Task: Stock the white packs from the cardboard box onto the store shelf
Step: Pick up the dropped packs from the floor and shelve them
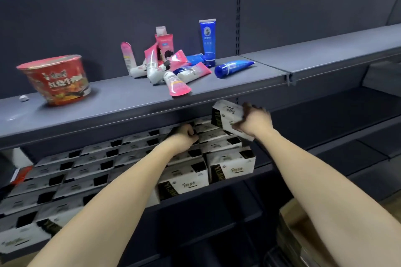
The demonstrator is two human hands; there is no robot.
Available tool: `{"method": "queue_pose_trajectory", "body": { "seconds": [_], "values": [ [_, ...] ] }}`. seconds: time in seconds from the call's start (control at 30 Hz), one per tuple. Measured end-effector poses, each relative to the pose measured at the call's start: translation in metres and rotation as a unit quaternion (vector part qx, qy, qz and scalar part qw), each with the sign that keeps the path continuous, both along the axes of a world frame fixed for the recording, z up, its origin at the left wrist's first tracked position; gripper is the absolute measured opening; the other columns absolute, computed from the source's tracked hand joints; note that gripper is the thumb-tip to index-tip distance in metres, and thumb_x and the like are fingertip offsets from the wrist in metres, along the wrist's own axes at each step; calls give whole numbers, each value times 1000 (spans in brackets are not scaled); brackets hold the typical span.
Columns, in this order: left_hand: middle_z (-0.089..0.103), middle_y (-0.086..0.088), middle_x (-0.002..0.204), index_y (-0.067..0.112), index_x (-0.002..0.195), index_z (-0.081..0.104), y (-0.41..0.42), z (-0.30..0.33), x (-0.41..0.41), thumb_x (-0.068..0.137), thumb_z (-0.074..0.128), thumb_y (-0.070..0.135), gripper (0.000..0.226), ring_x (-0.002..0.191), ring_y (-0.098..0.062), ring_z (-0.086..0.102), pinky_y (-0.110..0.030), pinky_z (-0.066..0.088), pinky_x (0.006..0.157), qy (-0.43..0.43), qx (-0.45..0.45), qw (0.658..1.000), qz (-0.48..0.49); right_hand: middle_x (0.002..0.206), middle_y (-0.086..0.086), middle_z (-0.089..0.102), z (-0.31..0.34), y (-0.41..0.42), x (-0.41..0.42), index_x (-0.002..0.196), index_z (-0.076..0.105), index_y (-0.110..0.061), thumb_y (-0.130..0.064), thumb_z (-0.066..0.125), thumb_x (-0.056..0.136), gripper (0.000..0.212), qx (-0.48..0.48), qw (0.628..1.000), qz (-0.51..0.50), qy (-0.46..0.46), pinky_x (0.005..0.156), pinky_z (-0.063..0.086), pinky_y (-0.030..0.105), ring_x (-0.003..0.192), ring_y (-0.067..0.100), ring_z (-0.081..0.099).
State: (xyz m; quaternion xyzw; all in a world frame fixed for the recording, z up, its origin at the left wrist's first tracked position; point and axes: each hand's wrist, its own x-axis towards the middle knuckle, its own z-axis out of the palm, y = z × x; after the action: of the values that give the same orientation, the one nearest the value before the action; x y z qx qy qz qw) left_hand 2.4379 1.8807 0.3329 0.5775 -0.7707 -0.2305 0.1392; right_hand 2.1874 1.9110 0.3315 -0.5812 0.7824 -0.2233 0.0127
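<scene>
**Nearly full: one more pack heading into the row**

Right now the right hand [253, 120] grips a white pack [227, 115], fingers curled round its far end and thumb on the near face, so the pack is carried tilted, black end toward nine o'clock. It hangs just under the lip of the upper shelf [134, 102] and above the back of the stocked rows [130, 158], apart from them. The tilt looks deliberate: the gap under that lip is tight, and an angled pack slips in more easily.

At about eight o'clock from the held pack, the left hand [184, 134] rests on the packs already in place, fingers curled in against their tops. Whether it pinches anything I cannot tell. It probably steadies or pushes the row back to make room.

Packs lie in tidy rows across the lower shelf [262, 169], black panels all facing one way, which suggests the new one should match. The box [297, 223] sits at five o'clock, low by the right forearm, close enough for the next reach.

Up top, a noodle bowl [56, 80] stands at ten o'clock and a heap of tubes [173, 65] at twelve, both clear of the work.
</scene>
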Motion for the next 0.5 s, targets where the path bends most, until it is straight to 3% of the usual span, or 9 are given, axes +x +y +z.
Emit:
{"method": "queue_pose_trajectory", "body": {
  "seconds": [0.07,0.13,0.3,0.43,0.5],
  "values": [
    [65,-5,103,22,93,55,-13,-6,-23,94,62,35,15,95,-26,60,-34,49,84,-20,-26,999,-15,133,11,55,-8,-12,-25,133,46,-21,-53,72,76,71,6,995,-29,99,99,35,44,125,37,42],
    [65,-4,101,19,95,57,-22,-11,-45,94,61,35,17,96,-26,61,-35,50,84,-32,-44,998,-36,134,12,47,-19,-22,-49,133,46,-22,-51,72,77,68,24,989,-55,134,101,32,47,125,38,37],
    [60,-1,107,15,112,59,-40,-23,-90,98,56,35,25,97,-22,58,-31,47,80,-68,-78,992,-74,135,12,42,-54,-41,-92,132,47,-21,-44,72,81,61,64,988,-89,109,106,29,52,126,41,36],
    [57,3,99,15,107,60,-55,-33,-115,98,56,34,21,88,-18,54,-28,37,69,-87,-114,987,-72,143,12,43,-80,-61,-114,144,40,-17,-41,70,86,70,106,986,-48,119,111,27,53,132,41,35],
    [62,3,98,15,103,62,-63,-37,-124,97,55,34,21,89,-20,59,-30,41,68,-87,-129,986,-61,145,12,44,-90,-71,-120,146,39,-16,-36,68,89,67,110,986,-27,121,115,24,54,135,41,35]
  ]
}}
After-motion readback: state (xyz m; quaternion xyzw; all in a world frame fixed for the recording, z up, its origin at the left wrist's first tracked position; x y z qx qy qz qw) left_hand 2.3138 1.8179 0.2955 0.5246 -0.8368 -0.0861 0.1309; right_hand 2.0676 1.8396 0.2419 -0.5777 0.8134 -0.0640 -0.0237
